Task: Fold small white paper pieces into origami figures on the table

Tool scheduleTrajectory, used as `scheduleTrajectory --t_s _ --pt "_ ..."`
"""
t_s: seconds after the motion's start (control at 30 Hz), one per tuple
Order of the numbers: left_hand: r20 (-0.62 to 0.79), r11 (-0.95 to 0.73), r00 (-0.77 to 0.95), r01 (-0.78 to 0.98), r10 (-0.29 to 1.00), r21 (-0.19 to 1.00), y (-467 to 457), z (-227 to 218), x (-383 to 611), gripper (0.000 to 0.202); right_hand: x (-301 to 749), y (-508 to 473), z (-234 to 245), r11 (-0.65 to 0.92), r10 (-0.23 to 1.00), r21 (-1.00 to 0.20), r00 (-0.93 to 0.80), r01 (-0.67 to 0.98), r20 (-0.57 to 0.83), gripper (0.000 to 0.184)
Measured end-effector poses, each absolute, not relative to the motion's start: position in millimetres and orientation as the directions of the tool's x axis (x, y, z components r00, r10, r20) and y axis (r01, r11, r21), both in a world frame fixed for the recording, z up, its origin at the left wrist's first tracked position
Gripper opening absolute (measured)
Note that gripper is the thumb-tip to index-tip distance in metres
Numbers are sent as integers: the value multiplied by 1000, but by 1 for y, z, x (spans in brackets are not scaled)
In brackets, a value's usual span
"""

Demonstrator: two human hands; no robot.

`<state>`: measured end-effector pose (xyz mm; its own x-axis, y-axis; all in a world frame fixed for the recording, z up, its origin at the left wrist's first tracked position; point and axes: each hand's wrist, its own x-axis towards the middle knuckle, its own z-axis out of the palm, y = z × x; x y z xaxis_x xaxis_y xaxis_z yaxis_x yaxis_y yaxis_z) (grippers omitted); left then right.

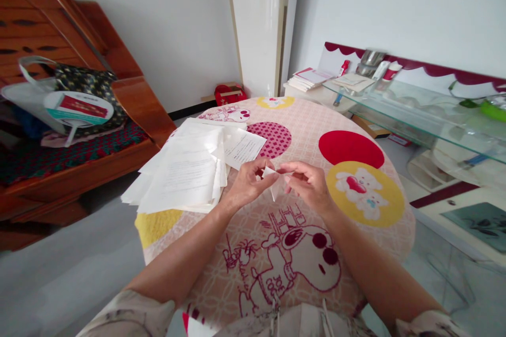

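Above the middle of the round table, a small piece of folded white paper (270, 172) is held up between both hands. My left hand (250, 183) pinches it with thumb and curled fingers, its pointed top showing above the thumb. A narrow part of the paper hangs below. My right hand (307, 183) meets it from the right, thumb and forefinger closed at its edge; the exact grip there is partly hidden. Just beyond my left hand lies a printed sheet (245, 147). To the left, a loose pile of white papers (184, 166) spreads over the tablecloth.
A patterned cloth (308, 116) covers the table. At right stands a glass-topped cabinet (427, 118) bearing tins, a red bottle (344, 67) and booklets (310, 78). A wooden bench (134, 108) with a bag and a hand fan (79, 109) is at left. An air conditioner (256, 26) stands behind.
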<state>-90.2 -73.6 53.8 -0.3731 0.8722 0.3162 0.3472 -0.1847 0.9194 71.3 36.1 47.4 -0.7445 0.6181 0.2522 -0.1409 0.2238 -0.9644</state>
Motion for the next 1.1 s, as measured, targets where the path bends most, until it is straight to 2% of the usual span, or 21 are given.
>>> scheduleTrajectory --t_s 0.07,0.2,0.27,0.43,0.57,0.8,1.1 --pt "303 -203 -327 305 895 930 -73 52 -89 23 70 36 47 99 580 -984 -795 -146 176 23" --pt "209 -218 -124 -66 970 974 -71 46 -93 41 70 44 43 -109 552 -984 -832 -138 55 15" --pt "189 -199 -73 -171 979 965 -70 44 -94 44 71 48 42 -171 538 -974 -843 -148 34 17" --pt "143 -161 -122 -160 982 974 -71 45 -93 30 74 48 47 -191 495 -974 -869 -118 8 19" --pt "126 -147 -132 -161 983 976 -71 46 -91 31 75 45 53 -163 489 -979 -872 -124 29 20" --pt "92 -115 -115 -213 989 970 -70 44 -87 32 77 48 45 -249 396 -963 -918 -106 -1 25" --pt "84 -109 -119 -217 989 970 -70 42 -87 35 78 48 47 -202 370 -976 -929 -85 4 27"
